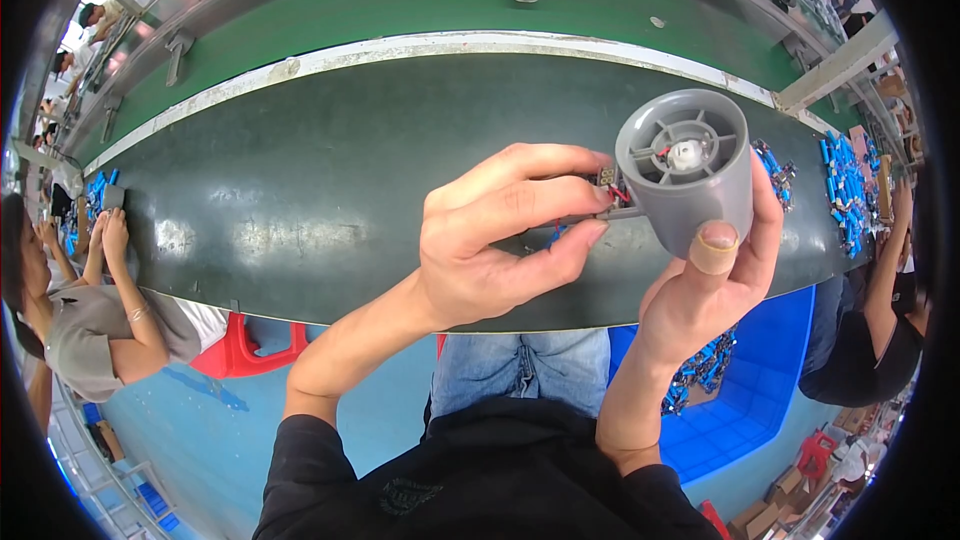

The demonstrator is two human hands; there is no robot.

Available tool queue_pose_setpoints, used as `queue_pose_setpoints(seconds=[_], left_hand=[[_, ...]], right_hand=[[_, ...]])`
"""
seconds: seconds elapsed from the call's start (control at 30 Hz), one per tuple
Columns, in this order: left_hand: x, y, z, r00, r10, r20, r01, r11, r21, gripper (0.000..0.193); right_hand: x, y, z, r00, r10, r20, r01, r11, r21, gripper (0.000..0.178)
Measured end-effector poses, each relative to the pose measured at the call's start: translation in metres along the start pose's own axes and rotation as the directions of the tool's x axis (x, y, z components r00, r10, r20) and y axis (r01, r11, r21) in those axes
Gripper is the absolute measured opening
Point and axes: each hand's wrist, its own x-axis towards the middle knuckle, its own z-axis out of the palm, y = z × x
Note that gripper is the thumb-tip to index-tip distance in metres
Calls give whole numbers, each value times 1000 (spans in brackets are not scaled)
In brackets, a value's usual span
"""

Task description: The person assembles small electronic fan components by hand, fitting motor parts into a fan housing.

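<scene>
My right hand (705, 285) grips a grey cylindrical motor housing (690, 205) from below and the right side, its thumb wrapped in a tan bandage. The housing's open end faces up, showing spokes around a white hub (686, 154). Close against its left side, my left hand (505, 230) pinches a small circuit board (606, 177) with red wires between thumb and fingers. The fingers hide most of the board. A bit of blue (558, 233) shows below those fingers; I cannot tell whether it hangs from the board.
Both hands are above a dark green worktable (280, 180). Blue wired parts (845, 190) lie in piles at its right end. A blue bin (755, 380) with more parts stands at my lower right. Co-workers sit at both sides; a green conveyor (400, 0) runs behind a white rail.
</scene>
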Motion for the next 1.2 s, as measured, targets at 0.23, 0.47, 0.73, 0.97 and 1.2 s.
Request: queue_pose_setpoints(seconds=[0.23,0.47,0.73,0.97,1.2], left_hand=[[-1,-1,3,999,0,-49,-2,1000,-30,30],[-3,-2,6,996,9,-84,-14,998,-63,31],[-6,-3,8,997,-10,-80,5,998,-64,32],[-1,-4,1,996,80,-35,-82,995,-53,36],[5,4,-5,999,2,-46,0,999,45,28]], right_hand=[[0,-2,2,1000,4,-16,-4,1000,1,77],[-1,-5,3,1000,6,-14,-6,1000,11,78],[-3,-3,0,999,21,-25,-21,1000,20,78],[-4,-6,6,1000,17,-12,-17,999,40,78],[1,-2,11,999,3,49,-6,997,71,72]])
